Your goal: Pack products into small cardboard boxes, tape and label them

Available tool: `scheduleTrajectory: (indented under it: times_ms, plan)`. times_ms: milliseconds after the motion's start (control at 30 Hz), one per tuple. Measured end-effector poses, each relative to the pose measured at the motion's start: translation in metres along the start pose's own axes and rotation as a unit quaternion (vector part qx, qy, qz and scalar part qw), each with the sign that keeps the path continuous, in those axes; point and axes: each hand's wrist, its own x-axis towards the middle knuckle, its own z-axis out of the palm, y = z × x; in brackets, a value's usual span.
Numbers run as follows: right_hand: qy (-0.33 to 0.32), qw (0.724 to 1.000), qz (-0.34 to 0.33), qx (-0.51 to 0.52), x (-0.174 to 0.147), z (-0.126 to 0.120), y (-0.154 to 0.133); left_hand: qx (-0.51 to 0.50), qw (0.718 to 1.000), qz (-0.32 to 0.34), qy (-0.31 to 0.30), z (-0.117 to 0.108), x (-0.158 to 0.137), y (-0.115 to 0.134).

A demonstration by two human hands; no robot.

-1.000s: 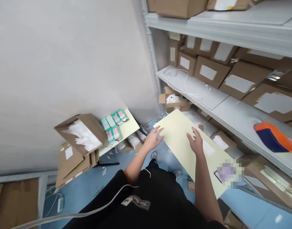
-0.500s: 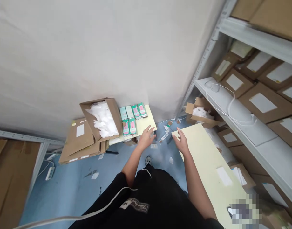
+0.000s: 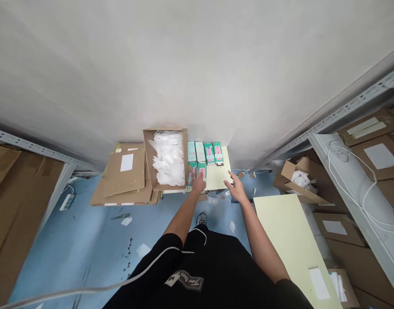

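My left hand [image 3: 199, 183] reaches over the front pair of small green boxes, its fingers apart at a box [image 3: 202, 171] with a pink item showing. Whether the fingertips touch it, I cannot tell. Off the right front edge of the small pale yellow table [image 3: 218, 178] is my right hand [image 3: 237, 189], fingers spread and holding nothing. Behind the front pair stand two pale green boxes [image 3: 200, 152] and two green boxes with pink items [image 3: 218, 151]. A cardboard box [image 3: 185, 156] full of white packets [image 3: 168, 161] stands tilted left of them.
Flattened cardboard [image 3: 124, 169] is stacked at left. A longer yellow table [image 3: 283, 227] with a white paper [image 3: 319, 283] lies at right. Shelving holds cartons [image 3: 380, 156] and a white cable [image 3: 365, 195]. Paper scraps [image 3: 127, 221] lie on the blue floor.
My view has turned right to face the small table. My left hand has moved forward from its near edge onto the green boxes. My right hand has come from the longer table toward the small one.
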Motion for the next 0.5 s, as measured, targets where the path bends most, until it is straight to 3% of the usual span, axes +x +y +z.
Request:
scheduleTrajectory:
  times_ms: [133,267,400,500]
  plan:
    - [-0.021,0.999,0.040,-0.013,0.015,0.028,0.024,0.046,0.999,0.010,-0.026,0.029,0.003,-0.018]
    - [-0.026,0.991,0.132,-0.014,0.030,0.054,0.065,0.070,0.995,0.003,-0.064,0.053,-0.006,-0.016]
    - [-0.050,0.976,0.211,0.000,0.044,0.095,0.091,0.021,0.998,-0.003,-0.067,0.055,-0.012,-0.018]
    - [-0.080,0.980,0.184,0.014,0.048,0.131,0.097,-0.059,0.997,-0.001,-0.042,0.050,-0.013,-0.024]
